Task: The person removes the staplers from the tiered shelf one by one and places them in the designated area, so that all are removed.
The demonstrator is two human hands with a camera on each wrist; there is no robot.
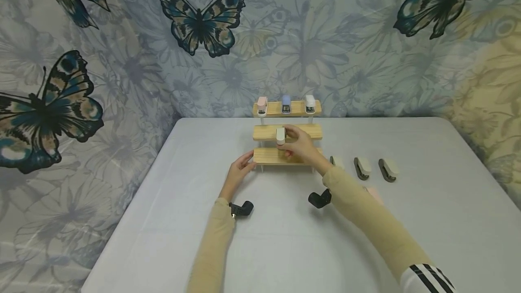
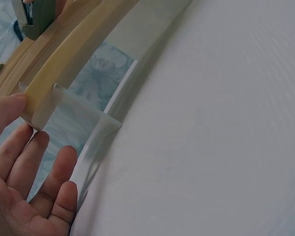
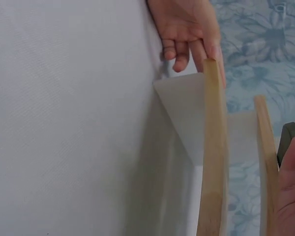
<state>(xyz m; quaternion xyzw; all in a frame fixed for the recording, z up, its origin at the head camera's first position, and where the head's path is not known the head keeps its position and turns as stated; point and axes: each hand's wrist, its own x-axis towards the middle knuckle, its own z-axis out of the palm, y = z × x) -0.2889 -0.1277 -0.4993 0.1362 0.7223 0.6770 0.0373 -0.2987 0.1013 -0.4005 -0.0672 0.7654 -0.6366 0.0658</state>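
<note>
A wooden tiered display rack (image 1: 268, 156) with clear supports stands on the table. My left hand (image 1: 238, 173) pinches the left end of its lowest shelf, thumb on the wood and fingertips against the underside in the left wrist view. At the middle shelf (image 1: 260, 132), my right hand (image 1: 301, 144) holds a small cream stapler (image 1: 281, 136) between thumb and fingers. Its dark green base (image 2: 42, 19) shows in the left wrist view; whether it touches the shelf I cannot tell. Pink (image 1: 262, 104), blue (image 1: 286, 103) and white (image 1: 310, 103) staplers sit along the top shelf.
To the rack's right, cream staplers with dark bases (image 1: 362, 168) (image 1: 388, 170) lie on the white table (image 1: 277, 248); another (image 1: 335, 161) is partly behind my right arm. A pink item (image 1: 373, 193) peeks out beside that sleeve. A butterfly-patterned cloth (image 1: 244, 76) hangs behind.
</note>
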